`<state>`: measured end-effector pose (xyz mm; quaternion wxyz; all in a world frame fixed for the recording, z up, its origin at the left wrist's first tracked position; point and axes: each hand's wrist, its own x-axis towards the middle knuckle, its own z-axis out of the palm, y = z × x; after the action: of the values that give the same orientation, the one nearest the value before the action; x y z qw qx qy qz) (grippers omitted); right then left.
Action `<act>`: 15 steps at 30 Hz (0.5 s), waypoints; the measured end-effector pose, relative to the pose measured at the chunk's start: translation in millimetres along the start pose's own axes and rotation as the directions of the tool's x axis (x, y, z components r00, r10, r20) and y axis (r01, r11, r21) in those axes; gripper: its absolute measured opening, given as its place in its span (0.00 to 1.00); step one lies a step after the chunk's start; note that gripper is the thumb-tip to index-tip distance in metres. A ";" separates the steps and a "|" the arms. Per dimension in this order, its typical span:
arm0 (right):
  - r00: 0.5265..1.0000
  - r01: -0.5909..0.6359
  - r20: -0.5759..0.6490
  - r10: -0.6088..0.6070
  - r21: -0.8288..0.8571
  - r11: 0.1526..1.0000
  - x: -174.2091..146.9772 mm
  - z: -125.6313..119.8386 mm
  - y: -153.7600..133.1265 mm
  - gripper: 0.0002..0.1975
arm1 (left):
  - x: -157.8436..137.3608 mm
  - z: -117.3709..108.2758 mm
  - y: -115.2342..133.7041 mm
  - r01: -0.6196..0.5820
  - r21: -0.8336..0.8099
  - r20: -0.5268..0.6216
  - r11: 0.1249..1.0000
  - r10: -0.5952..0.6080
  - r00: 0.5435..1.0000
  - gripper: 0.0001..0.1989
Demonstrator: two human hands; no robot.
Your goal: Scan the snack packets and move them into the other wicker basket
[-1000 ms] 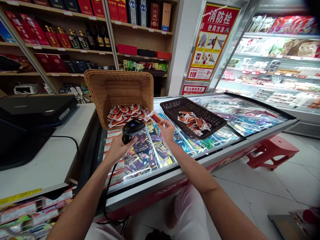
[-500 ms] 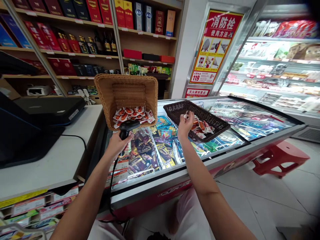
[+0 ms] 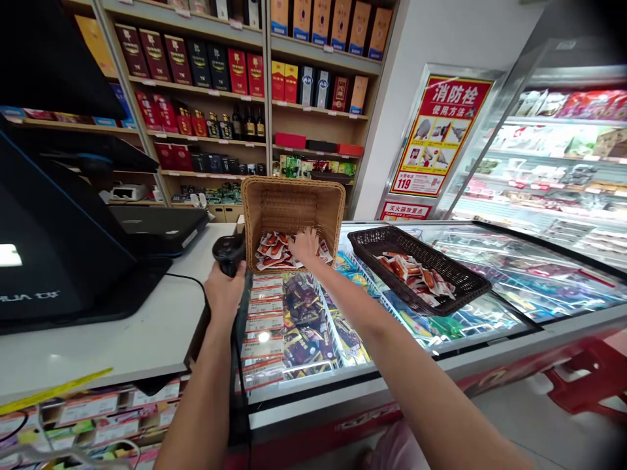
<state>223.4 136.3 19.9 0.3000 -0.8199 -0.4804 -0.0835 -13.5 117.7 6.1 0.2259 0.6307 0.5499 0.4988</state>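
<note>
My left hand (image 3: 224, 287) is wrapped round the handle of a black barcode scanner (image 3: 228, 252), its cord hanging down beside my forearm. Inside a tan wicker basket (image 3: 289, 201), my right hand (image 3: 304, 244) touches a pile of small wrapped sausages (image 3: 272, 250); its fingers look spread over them, with the tips partly hidden. The basket stands tilted, its opening facing me. To the right, a dark brown woven tray (image 3: 463, 277) on the freezer top holds more wrapped sausages (image 3: 416, 274).
Under both containers is a glass-topped chest freezer (image 3: 392, 365) with packaged ice creams inside. A white counter (image 3: 122, 326) with a black checkout machine (image 3: 59, 248) is at left. Boxed bottles fill the shelves (image 3: 210, 91) behind. A red stool (image 3: 588, 378) stands at lower right.
My right hand has moved left from the dark tray into the tan basket. The scanner in my left hand has shifted left of the basket. The view has turned left and up.
</note>
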 end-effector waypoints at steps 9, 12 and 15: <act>0.972 -0.039 0.226 0.061 -0.099 0.994 27.5 34.1 -41.4 0.14 | -13.2 6.0 6.4 -0.003 0.039 0.069 0.999 0.000 0.998 0.22; 0.975 -0.078 0.201 0.090 -0.070 0.995 22.8 35.1 -43.6 0.19 | -13.5 10.5 3.5 0.007 0.025 0.049 1.000 -0.008 0.999 0.21; 0.970 -0.168 0.171 0.174 -0.050 0.985 19.5 33.6 -45.2 0.20 | -14.8 15.1 1.0 0.009 0.004 0.050 1.000 -0.010 0.999 0.21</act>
<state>190.7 186.1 19.7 0.2483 -0.8675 -0.4310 0.0065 1.8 107.8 -4.8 0.2408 0.6407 0.5479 0.4810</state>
